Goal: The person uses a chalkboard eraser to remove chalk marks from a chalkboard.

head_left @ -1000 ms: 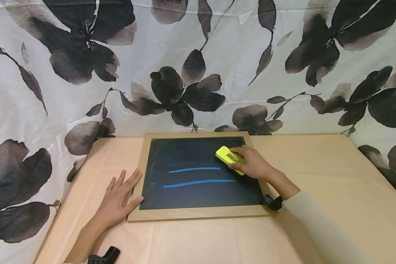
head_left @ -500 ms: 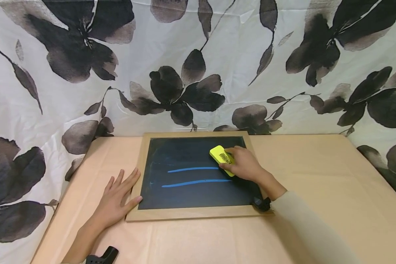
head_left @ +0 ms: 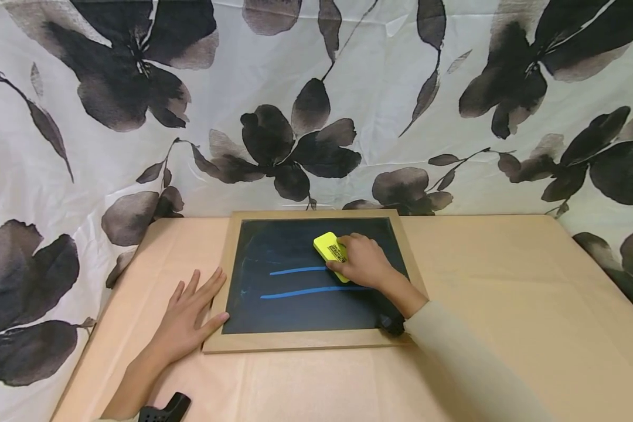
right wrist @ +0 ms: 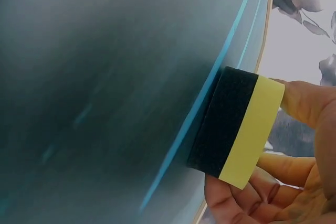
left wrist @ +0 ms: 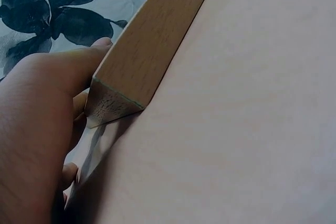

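A small blackboard [head_left: 295, 243] with a wooden frame [head_left: 316, 341] lies on the table, bearing two blue lines [head_left: 300, 292]. My right hand [head_left: 366, 261] grips a yellow board eraser [head_left: 327, 245] between thumb and fingers. The eraser's dark felt [right wrist: 226, 119] faces the board, over the right end of the upper line. Whether the covered stretch of that line is wiped off, I cannot tell. Spread fingers of my left hand [head_left: 187, 319] rest against the frame's left side, and its thumb lies on the frame's edge in the left wrist view.
A pale tan covering lies over the table [head_left: 506, 269]. Behind it hangs a white cloth [head_left: 390, 88] with dark flowers. A black wrist device [head_left: 166, 407] sits on the left wrist, and another [head_left: 392, 325] under the right one.
My right hand has slid the eraser leftward across the board, from near the right frame toward the middle, onto the upper blue line's end. The left hand stays in place.
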Action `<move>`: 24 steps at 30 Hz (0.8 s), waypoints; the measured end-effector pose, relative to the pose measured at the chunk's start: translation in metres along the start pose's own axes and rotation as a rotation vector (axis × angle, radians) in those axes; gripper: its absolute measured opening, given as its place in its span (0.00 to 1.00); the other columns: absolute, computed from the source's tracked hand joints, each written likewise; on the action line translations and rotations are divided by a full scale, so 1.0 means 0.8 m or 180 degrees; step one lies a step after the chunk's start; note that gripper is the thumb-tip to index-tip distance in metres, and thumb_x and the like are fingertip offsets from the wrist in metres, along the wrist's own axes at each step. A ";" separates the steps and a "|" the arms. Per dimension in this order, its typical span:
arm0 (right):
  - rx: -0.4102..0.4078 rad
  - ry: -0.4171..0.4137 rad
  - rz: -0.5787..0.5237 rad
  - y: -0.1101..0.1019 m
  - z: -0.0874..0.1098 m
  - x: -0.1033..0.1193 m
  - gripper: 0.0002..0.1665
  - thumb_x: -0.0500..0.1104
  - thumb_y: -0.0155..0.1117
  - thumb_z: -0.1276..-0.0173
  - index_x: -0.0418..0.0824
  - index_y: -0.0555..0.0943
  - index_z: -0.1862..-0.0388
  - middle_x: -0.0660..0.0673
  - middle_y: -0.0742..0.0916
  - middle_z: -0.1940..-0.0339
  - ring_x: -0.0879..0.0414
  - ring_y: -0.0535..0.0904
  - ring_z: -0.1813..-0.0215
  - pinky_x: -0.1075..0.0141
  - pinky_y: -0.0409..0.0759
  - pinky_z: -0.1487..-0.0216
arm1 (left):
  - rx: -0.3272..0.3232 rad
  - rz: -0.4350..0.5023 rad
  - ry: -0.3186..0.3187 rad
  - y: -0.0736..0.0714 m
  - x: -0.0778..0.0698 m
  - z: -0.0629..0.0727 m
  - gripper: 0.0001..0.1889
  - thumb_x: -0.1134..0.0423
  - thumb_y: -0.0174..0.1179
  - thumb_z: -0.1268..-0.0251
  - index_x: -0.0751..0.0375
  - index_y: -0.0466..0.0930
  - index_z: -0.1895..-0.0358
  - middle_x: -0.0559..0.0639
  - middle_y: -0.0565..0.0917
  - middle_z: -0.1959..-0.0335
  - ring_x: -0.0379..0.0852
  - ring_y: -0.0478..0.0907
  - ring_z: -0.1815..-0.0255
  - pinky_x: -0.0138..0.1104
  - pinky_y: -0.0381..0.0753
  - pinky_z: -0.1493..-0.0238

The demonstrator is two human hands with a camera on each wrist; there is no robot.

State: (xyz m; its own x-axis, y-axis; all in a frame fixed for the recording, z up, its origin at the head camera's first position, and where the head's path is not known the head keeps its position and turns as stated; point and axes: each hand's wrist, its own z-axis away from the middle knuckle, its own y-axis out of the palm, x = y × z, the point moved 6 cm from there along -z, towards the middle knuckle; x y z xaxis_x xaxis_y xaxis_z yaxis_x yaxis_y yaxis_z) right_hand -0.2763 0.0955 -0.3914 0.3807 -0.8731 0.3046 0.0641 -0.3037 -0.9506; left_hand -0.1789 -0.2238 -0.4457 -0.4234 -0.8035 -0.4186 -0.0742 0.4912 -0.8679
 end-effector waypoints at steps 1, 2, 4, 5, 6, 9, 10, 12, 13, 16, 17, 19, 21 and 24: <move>0.0007 -0.0016 0.0008 0.002 -0.002 0.003 0.36 0.55 0.68 0.40 0.30 0.78 0.43 0.38 0.83 0.55 0.49 0.78 0.61 0.56 0.78 0.63 | 0.0002 -0.0004 -0.0007 0.000 0.001 0.000 0.39 0.45 0.60 0.37 0.51 0.58 0.25 0.51 0.58 0.25 0.67 0.46 0.27 0.60 0.39 0.31; 0.0016 -0.0026 0.0012 0.003 -0.005 0.007 0.36 0.55 0.68 0.40 0.30 0.78 0.43 0.38 0.83 0.55 0.49 0.78 0.61 0.56 0.78 0.63 | 0.0002 -0.0009 -0.0014 0.000 0.001 0.001 0.39 0.45 0.60 0.37 0.51 0.58 0.25 0.51 0.58 0.26 0.67 0.47 0.27 0.60 0.39 0.31; 0.0028 -0.0035 0.0029 0.006 -0.009 0.014 0.36 0.56 0.68 0.40 0.30 0.78 0.43 0.38 0.84 0.54 0.49 0.78 0.60 0.56 0.78 0.62 | -0.0005 -0.0007 -0.0024 -0.001 0.001 0.002 0.39 0.45 0.60 0.37 0.52 0.58 0.26 0.52 0.58 0.26 0.67 0.47 0.27 0.60 0.39 0.31; 0.0034 -0.0040 0.0029 0.007 -0.012 0.017 0.36 0.56 0.68 0.40 0.30 0.77 0.43 0.38 0.83 0.53 0.49 0.78 0.60 0.56 0.78 0.62 | -0.0007 -0.0002 -0.0029 -0.002 0.001 0.002 0.39 0.45 0.60 0.37 0.52 0.58 0.26 0.53 0.59 0.26 0.67 0.47 0.27 0.60 0.39 0.32; 0.0035 -0.0054 0.0041 0.009 -0.014 0.021 0.36 0.56 0.68 0.40 0.30 0.78 0.43 0.38 0.84 0.53 0.49 0.78 0.60 0.56 0.78 0.62 | -0.0014 -0.0001 -0.0031 -0.002 0.002 0.003 0.39 0.45 0.60 0.37 0.52 0.58 0.26 0.53 0.59 0.26 0.67 0.47 0.27 0.60 0.39 0.32; 0.0045 -0.0113 0.0053 0.012 -0.020 0.032 0.35 0.55 0.68 0.40 0.30 0.78 0.43 0.38 0.84 0.54 0.50 0.78 0.61 0.57 0.78 0.63 | -0.0028 0.0018 -0.0037 -0.003 0.002 0.004 0.39 0.46 0.60 0.37 0.52 0.58 0.26 0.53 0.59 0.26 0.68 0.47 0.27 0.60 0.39 0.32; 0.0049 -0.0132 0.0062 0.013 -0.021 0.036 0.35 0.55 0.68 0.40 0.30 0.78 0.44 0.38 0.84 0.55 0.50 0.78 0.62 0.57 0.79 0.63 | -0.0029 0.0022 -0.0039 -0.003 0.002 0.005 0.39 0.46 0.60 0.37 0.52 0.58 0.26 0.53 0.59 0.26 0.68 0.47 0.27 0.61 0.39 0.32; 0.0067 -0.0150 0.0077 0.016 -0.024 0.042 0.34 0.55 0.67 0.39 0.31 0.78 0.44 0.38 0.84 0.55 0.50 0.77 0.62 0.57 0.78 0.63 | -0.0029 0.0022 -0.0044 -0.003 0.002 0.006 0.39 0.46 0.60 0.37 0.52 0.58 0.26 0.53 0.59 0.26 0.68 0.47 0.27 0.61 0.39 0.32; 0.0077 -0.0158 0.0080 0.017 -0.025 0.045 0.34 0.56 0.67 0.39 0.31 0.78 0.44 0.39 0.84 0.56 0.50 0.77 0.63 0.58 0.78 0.64 | -0.0026 0.0022 -0.0046 -0.003 0.002 0.006 0.39 0.46 0.60 0.37 0.52 0.58 0.26 0.53 0.59 0.26 0.68 0.47 0.27 0.61 0.39 0.32; 0.0101 -0.0178 0.0074 0.021 -0.029 0.055 0.34 0.56 0.67 0.39 0.32 0.78 0.43 0.39 0.83 0.57 0.51 0.76 0.65 0.59 0.78 0.66 | -0.0022 0.0013 -0.0046 -0.002 0.002 0.006 0.39 0.46 0.60 0.37 0.52 0.58 0.26 0.53 0.59 0.26 0.68 0.46 0.27 0.61 0.39 0.32; 0.0107 -0.0187 0.0066 0.022 -0.030 0.058 0.34 0.56 0.67 0.39 0.32 0.78 0.43 0.40 0.83 0.57 0.51 0.76 0.65 0.59 0.77 0.66 | -0.0017 0.0003 -0.0045 -0.002 0.002 0.005 0.39 0.46 0.60 0.37 0.52 0.58 0.25 0.53 0.59 0.26 0.68 0.46 0.27 0.60 0.38 0.32; 0.0115 -0.0212 0.0050 0.023 -0.032 0.065 0.33 0.56 0.67 0.39 0.33 0.79 0.44 0.40 0.83 0.59 0.51 0.76 0.66 0.59 0.77 0.67 | -0.0011 0.0000 -0.0042 -0.001 0.002 0.005 0.39 0.46 0.60 0.37 0.52 0.57 0.25 0.53 0.58 0.26 0.68 0.46 0.27 0.60 0.38 0.31; 0.0115 -0.0242 0.0057 0.025 -0.034 0.072 0.33 0.56 0.67 0.39 0.33 0.79 0.44 0.41 0.83 0.61 0.52 0.76 0.68 0.60 0.77 0.68 | -0.0004 -0.0006 -0.0028 0.000 0.002 0.003 0.39 0.46 0.60 0.37 0.52 0.57 0.25 0.53 0.58 0.26 0.68 0.46 0.27 0.60 0.38 0.31; 0.0106 -0.0292 0.0083 0.026 -0.038 0.082 0.32 0.57 0.66 0.38 0.34 0.80 0.46 0.42 0.82 0.64 0.52 0.75 0.70 0.60 0.77 0.70 | -0.0001 0.0000 -0.0004 0.000 0.000 0.001 0.39 0.46 0.60 0.37 0.51 0.57 0.25 0.52 0.58 0.26 0.67 0.46 0.27 0.60 0.38 0.31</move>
State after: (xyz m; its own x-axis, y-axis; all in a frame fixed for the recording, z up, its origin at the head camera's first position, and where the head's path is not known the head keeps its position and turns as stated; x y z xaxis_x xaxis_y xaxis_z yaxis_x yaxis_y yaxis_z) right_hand -0.2779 0.0205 -0.3895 0.4655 -0.8414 0.2744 0.0831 -0.2671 -0.9601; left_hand -0.1783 -0.2241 -0.4461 -0.4223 -0.8038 -0.4190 -0.0745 0.4915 -0.8677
